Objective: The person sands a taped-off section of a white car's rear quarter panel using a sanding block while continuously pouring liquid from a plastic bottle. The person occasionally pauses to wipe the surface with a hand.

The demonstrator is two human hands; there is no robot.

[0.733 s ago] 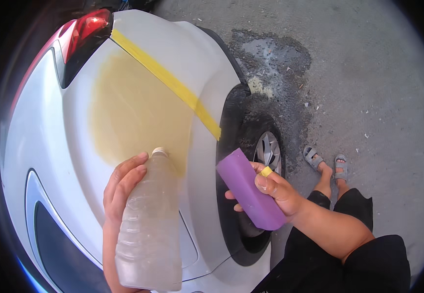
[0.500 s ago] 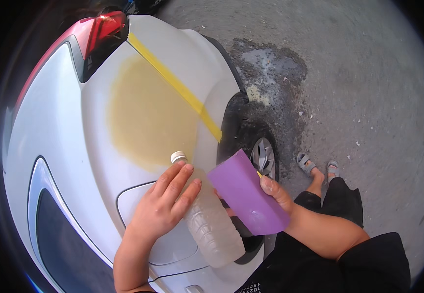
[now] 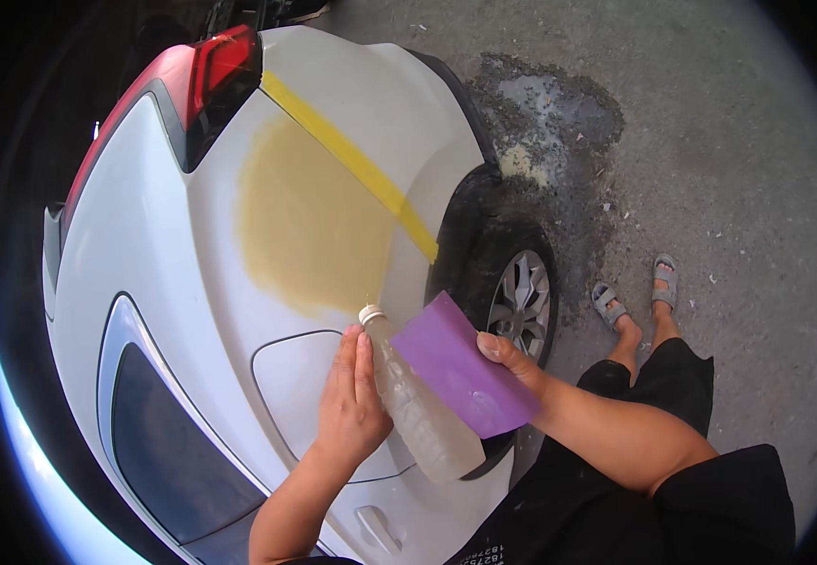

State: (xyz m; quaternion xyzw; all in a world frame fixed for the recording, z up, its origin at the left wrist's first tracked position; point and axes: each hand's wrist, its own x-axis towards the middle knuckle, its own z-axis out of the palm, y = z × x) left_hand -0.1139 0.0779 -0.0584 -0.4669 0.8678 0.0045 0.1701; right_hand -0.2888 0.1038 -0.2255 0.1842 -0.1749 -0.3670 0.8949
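Observation:
My left hand (image 3: 352, 405) is at the left side of a clear plastic bottle (image 3: 424, 419) with a white cap (image 3: 369, 314). Its fingers lie close together along the neck, and its thumb is hidden. The bottle slants, cap end pointing away from me, and looks filled with clear liquid. Gripped in my right hand (image 3: 512, 363) is a purple rectangular sheet that looks like sandpaper (image 3: 465, 365). The thumb presses on its face while the other fingers are hidden behind. The sheet overlaps the bottle's right side. Beyond them a tan patch (image 3: 309, 217) covers part of the white car panel (image 3: 215, 235).
Yellow tape (image 3: 347, 165) runs along the panel seam from the red tail light (image 3: 225, 71) to the wheel arch. The wheel (image 3: 521, 297) is to the right. A wet patch (image 3: 550, 113) darkens the ground, and my sandalled feet (image 3: 634, 287) stand right of the wheel.
My left hand has shifted right, and its fingers have drawn together beside the bottle neck instead of spreading across it. The bottle and purple sheet have shifted slightly. The view has moved a little.

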